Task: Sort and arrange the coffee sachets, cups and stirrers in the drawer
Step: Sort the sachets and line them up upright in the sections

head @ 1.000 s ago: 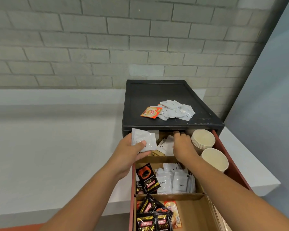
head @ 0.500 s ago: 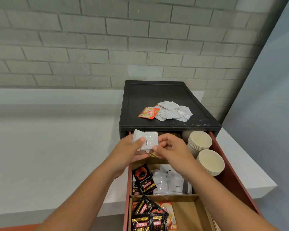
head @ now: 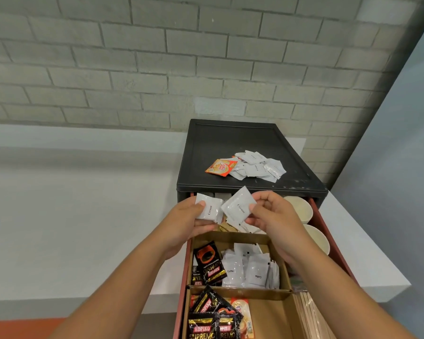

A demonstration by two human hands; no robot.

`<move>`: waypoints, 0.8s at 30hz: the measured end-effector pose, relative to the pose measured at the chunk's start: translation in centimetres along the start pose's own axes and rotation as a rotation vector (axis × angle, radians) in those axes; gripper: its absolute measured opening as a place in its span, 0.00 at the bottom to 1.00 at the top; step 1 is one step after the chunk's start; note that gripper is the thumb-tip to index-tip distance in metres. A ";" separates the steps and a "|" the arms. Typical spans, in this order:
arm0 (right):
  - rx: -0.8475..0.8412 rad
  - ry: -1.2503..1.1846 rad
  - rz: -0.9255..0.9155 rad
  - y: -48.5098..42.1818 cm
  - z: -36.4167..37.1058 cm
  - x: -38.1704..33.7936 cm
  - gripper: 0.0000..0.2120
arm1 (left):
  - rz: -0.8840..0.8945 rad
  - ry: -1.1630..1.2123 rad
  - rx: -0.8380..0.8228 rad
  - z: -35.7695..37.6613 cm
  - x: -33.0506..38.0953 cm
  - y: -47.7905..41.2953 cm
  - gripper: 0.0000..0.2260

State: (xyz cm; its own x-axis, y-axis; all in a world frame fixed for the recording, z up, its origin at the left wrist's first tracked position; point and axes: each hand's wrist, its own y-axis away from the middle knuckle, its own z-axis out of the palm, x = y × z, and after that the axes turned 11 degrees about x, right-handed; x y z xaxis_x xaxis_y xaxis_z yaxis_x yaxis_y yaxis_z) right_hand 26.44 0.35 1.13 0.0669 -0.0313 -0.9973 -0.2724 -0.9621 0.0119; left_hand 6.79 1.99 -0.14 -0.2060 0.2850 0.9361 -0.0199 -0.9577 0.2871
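Separated now: right hand [head: 274,216] pinches a tilted cream sachet [head: 238,208] at three o'clock from the left hand's [head: 184,218] pinched sachet [head: 209,211].

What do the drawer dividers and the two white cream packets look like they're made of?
Dividers: likely cardboard, matte tan, with folded edges. Cream packets, one in the left hand and one in the right hand: probably plastic or foil-lined film, slightly glossy, with flat sealed edges.
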 end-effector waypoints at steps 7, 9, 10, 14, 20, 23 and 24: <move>-0.149 0.488 -0.353 0.0 1.4 -0.4 0.05 | 0.151 -0.267 -0.088 0.5 0.4 0.6 0.08; -0.203 0.479 -0.327 -0.3 1.7 -0.5 0.06 | 0.173 -0.329 -0.098 0.9 0.6 0.6 0.09; -0.213 0.475 -0.321 -0.5 1.7 -0.5 0.06 | 0.180 -0.338 -0.091 1.1 0.6 0.6 0.10; -0.172 0.472 -0.345 -1.9 1.0 -1.2 0.06 | 0.335 -0.385 0.024 1.5 -0.1 0.7 0.09; 0.013 0.474 -0.385 -7.3 -0.5 -3.1 0.08 | 0.626 -0.635 0.178 1.2 -1.3 0.8 0.12; 0.113 0.463 -0.399 -10.3 -0.5 -3.9 0.08 | 0.700 -0.744 0.217 1.5 -1.9 0.4 0.12; 0.163 0.449 -0.398 -11.5 -0.6 -4.3 0.07 | 0.718 -0.780 0.230 1.5 -2.1 0.3 0.12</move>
State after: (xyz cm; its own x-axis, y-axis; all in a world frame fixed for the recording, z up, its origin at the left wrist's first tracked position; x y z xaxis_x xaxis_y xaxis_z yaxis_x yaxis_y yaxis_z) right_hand 29.88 11.34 5.31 0.5813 0.1761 -0.7944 -0.2839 -0.8711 -0.4008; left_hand 8.70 1.21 -1.72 0.5842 -0.3139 0.7484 0.0577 -0.9038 -0.4241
